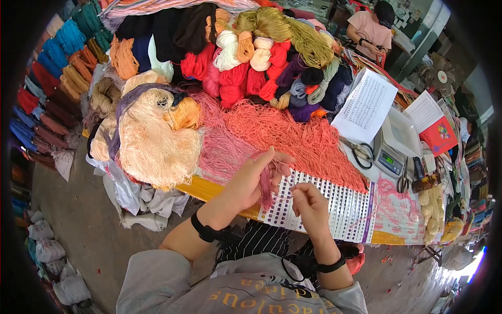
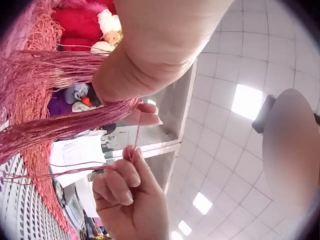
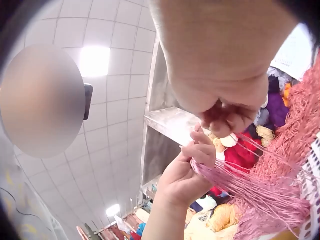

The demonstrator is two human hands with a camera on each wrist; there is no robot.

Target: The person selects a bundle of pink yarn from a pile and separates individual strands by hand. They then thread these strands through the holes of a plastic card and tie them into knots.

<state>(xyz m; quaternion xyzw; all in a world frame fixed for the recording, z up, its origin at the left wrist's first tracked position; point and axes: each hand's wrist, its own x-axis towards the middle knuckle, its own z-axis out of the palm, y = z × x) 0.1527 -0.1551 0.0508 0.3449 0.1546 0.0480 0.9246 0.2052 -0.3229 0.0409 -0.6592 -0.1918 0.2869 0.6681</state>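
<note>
My left hand [image 1: 250,180] grips a hank of dusty-pink thread [image 1: 266,192], whose strands hang down over the table edge side. In the left wrist view the hank [image 2: 75,121] runs from between thumb and fingers. Just to the right, my right hand [image 1: 312,206] pinches a thin pink strand [image 2: 137,135] that stretches up to the left hand. More loose strands [image 2: 55,173] trail from the right hand's curled fingers. Beneath both hands lies a white card with rows of holes [image 1: 334,209]. Behind them spread loose pink thread [image 1: 217,138] and a coral thread pile [image 1: 298,141].
Cream skeins [image 1: 157,138] heap at the left, with red, white and dark skeins [image 1: 232,86] at the back. On the right are scissors [image 1: 362,155], written sheets [image 1: 365,104], a digital scale [image 1: 389,158] and a red booklet [image 1: 438,137]. A person [image 1: 371,31] sits beyond.
</note>
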